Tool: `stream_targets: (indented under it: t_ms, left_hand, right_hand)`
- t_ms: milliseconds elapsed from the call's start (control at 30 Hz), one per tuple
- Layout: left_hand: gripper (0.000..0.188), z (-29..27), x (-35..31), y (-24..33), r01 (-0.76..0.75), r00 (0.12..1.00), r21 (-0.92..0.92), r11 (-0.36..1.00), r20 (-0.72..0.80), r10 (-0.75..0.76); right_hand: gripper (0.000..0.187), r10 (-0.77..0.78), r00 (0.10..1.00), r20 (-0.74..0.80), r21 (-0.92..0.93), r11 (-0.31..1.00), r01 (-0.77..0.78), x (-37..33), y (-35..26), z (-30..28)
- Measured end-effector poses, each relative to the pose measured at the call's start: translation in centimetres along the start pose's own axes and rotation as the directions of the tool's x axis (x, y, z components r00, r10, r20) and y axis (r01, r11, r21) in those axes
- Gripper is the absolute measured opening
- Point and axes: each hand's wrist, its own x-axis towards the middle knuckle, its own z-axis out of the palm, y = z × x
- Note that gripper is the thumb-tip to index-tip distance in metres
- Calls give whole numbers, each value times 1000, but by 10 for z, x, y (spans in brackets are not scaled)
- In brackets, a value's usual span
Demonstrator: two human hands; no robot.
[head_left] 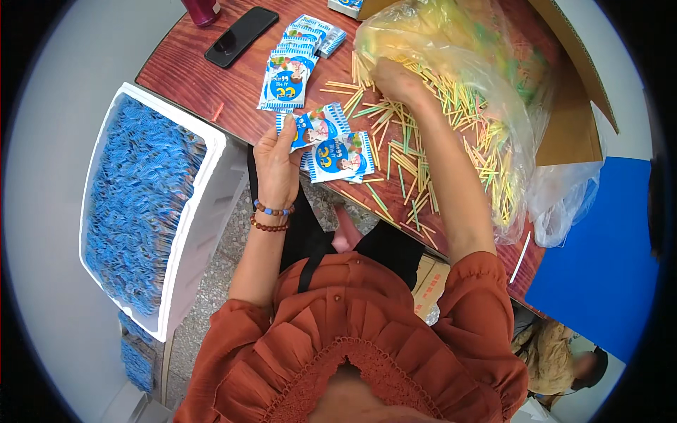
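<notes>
Here's the left hand (277, 154), thumb and fingers pinched on the left end of a packet (323, 127), holding it partly over a second packet (345, 159) near the table (173, 74) edge, with a stack (285, 79) just beyond! Across the way, the right hand (396, 81) is down at the sticks (462, 106) by the clear bag (423, 28), fingertips hidden, so I can't tell whether it grips any! Beside the table, a white box (194, 236) brims with blue packets (141, 197)!
</notes>
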Motion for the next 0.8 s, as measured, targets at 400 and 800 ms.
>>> stream_targets:
  t_ms: [400,800]
  left_hand:
    - [19,32,10,-20,2,996,44,999,93,-6]
    - [26,85,2,-52,87,977,73,994,187,-99]
  right_hand:
    - [30,-59,994,-94,967,231,105,-100,54,2]
    - [38,68,676,-733,677,155,719,-149,7,9]
